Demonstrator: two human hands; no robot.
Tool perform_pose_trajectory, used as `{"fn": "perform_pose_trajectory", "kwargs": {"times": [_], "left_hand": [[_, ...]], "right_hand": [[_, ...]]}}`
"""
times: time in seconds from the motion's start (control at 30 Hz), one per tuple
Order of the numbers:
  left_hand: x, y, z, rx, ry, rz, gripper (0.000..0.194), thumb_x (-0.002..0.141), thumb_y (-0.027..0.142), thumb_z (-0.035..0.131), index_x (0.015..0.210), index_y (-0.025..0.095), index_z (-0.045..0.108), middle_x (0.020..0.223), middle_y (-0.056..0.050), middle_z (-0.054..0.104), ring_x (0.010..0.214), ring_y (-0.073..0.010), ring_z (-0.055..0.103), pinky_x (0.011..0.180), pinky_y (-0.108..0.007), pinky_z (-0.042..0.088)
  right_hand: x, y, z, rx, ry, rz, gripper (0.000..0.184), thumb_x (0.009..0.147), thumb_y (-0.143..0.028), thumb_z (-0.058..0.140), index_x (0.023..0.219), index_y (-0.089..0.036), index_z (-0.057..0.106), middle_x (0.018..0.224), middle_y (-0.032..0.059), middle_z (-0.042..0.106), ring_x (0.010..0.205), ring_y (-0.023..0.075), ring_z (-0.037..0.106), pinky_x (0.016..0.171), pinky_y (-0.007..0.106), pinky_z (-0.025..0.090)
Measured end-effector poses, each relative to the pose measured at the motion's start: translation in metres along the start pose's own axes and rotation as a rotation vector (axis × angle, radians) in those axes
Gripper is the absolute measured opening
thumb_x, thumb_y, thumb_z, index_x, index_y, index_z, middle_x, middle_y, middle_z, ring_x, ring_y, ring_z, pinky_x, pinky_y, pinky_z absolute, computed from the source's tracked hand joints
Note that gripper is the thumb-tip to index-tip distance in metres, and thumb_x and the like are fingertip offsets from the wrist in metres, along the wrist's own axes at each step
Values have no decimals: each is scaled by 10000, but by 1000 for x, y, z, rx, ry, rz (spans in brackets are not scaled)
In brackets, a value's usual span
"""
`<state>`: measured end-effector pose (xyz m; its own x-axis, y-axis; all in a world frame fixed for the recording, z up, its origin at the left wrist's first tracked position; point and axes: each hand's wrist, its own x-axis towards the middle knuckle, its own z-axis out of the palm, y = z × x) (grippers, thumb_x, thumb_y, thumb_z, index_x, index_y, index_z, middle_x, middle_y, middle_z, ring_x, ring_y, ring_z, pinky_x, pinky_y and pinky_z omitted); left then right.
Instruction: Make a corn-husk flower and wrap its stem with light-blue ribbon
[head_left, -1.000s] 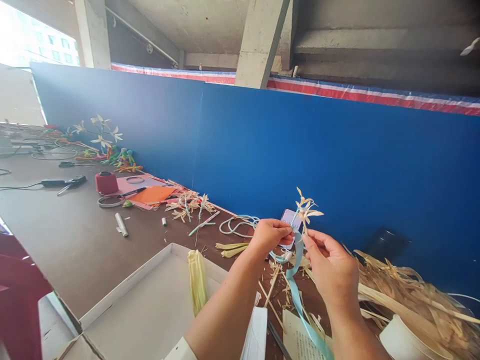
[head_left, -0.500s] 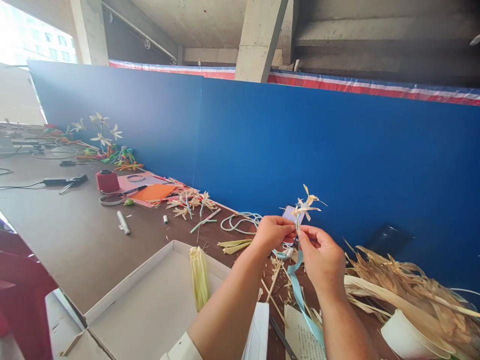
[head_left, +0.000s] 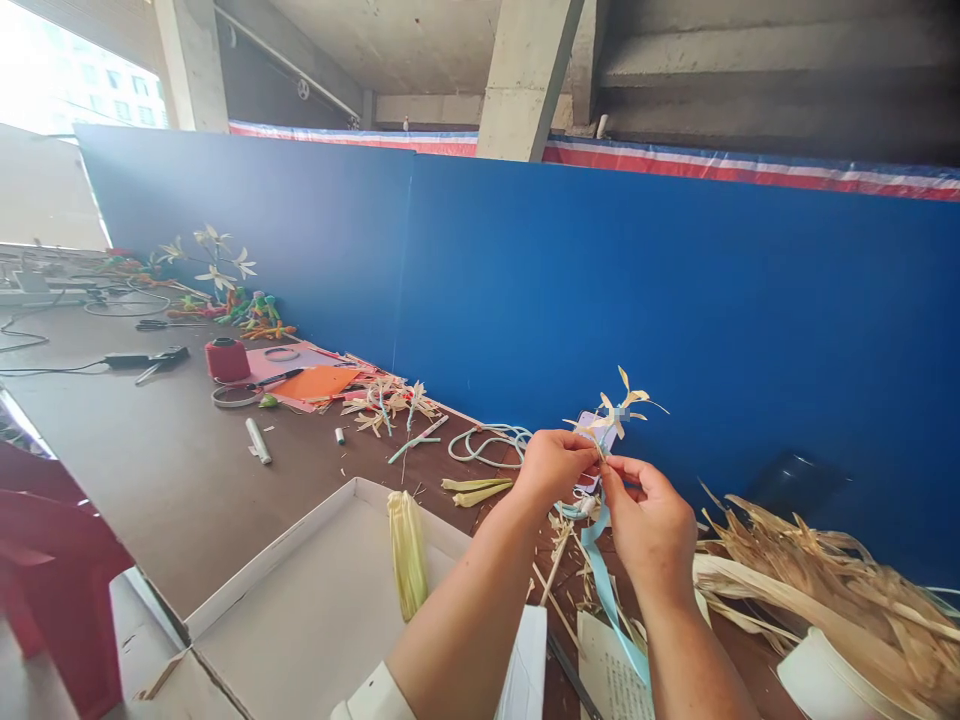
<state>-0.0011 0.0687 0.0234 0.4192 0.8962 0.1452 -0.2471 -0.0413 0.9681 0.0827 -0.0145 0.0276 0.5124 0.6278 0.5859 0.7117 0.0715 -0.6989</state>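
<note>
My left hand [head_left: 556, 470] and my right hand [head_left: 651, 515] meet at fingertip height, both closed in a pinch. Between them is the stem of a cream flower [head_left: 634, 398] with thin, pointed petals, apparently of corn husk. Its head rises above my fingers, tilted to the right. A light blue ribbon [head_left: 604, 582] hangs from my right fingertips and trails down over the table. The fingers hide most of the stem and the ribbon's upper end. Behind the flower lies a phone [head_left: 588, 424], partly covered.
An open white box [head_left: 277, 600] holds a pale green husk bundle [head_left: 407, 560]. Dry husks [head_left: 817, 560] and a white cup [head_left: 832, 680] lie right. Pale blue cord [head_left: 480, 447], finished flowers [head_left: 416, 398], orange paper [head_left: 319, 382] and a red spool [head_left: 227, 360] line the blue partition [head_left: 600, 270].
The view has shifted slightly, so most things sit a little further right. Both hands keep their pinch at the stem, and the flower has turned only slightly.
</note>
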Motion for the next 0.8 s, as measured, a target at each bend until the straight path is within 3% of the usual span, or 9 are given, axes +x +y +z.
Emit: {"fn": "perform_pose_trajectory", "kwargs": {"times": [0.33, 0.53, 0.8], "left_hand": [[-3, 2, 2, 47, 49, 3, 113, 700, 171, 599, 753, 127, 689, 613, -16, 604, 527, -80, 532, 480, -173, 434], [-4, 4, 4, 58, 84, -34, 144, 692, 170, 617, 801, 126, 699, 604, -15, 607, 511, -72, 506, 474, -171, 412], [-7, 7, 4, 51, 99, -38, 140, 682, 167, 639, 798, 126, 705, 633, -13, 609, 529, -72, 508, 492, -176, 414]], "right_hand": [[3, 0, 1, 53, -50, 97, 403, 695, -543, 612, 844, -180, 703, 736, 88, 699, 625, 236, 616, 592, 328, 433], [4, 5, 3, 310, -145, 281, 427, 661, -550, 669, 871, -177, 672, 698, 67, 686, 589, 220, 632, 454, 274, 437], [4, 4, 9, 548, -162, 446, 415, 573, -471, 765, 835, -177, 637, 770, 65, 693, 636, 214, 648, 464, 259, 467]]}}
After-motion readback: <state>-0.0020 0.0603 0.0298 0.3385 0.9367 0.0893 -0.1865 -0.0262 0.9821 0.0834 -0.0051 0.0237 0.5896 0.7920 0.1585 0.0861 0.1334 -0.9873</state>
